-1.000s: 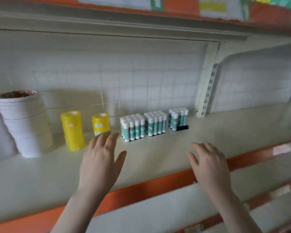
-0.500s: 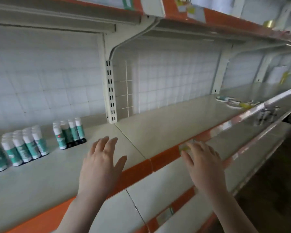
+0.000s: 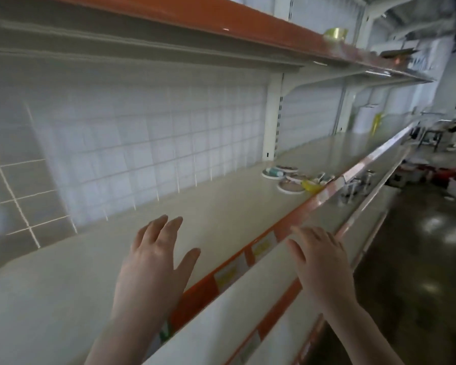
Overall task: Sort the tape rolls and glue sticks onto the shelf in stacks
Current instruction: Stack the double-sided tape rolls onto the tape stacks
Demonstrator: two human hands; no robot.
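tape rolls [image 3: 290, 186] lie loose in a small cluster well along the shelf [image 3: 208, 206] from the white upright post [image 3: 273, 119], just past its foot and toward the orange front lip [image 3: 324, 196]. a second ago the view faced the sorted part of the shelf, with yellow rolls, a white stack and rows of glue sticks; half a second ago only the last glue sticks were at the left edge; now none of them show and the loose cluster has come into sight beyond the post. i take this to mean one batch is placed and the person is turning to fetch more, so the task is partway through. in the cluster i count about four flat rolls lying on their sides, one yellow item [image 3: 309, 185] beside them, and one teal-and-white stick-shaped thing [image 3: 273, 172] resting across the roll nearest the post; blur makes this count uncertain. the left hand [image 3: 153, 262] hovers over the bare shelf well short of the post, fingers spread and straight, holding nothing. the right hand [image 3: 324, 262] is over the orange lip, also well short of the post, fingers relaxed and slightly fanned, empty. some shiny metal pieces [image 3: 356, 184] sit on the lower shelf below the cluster.
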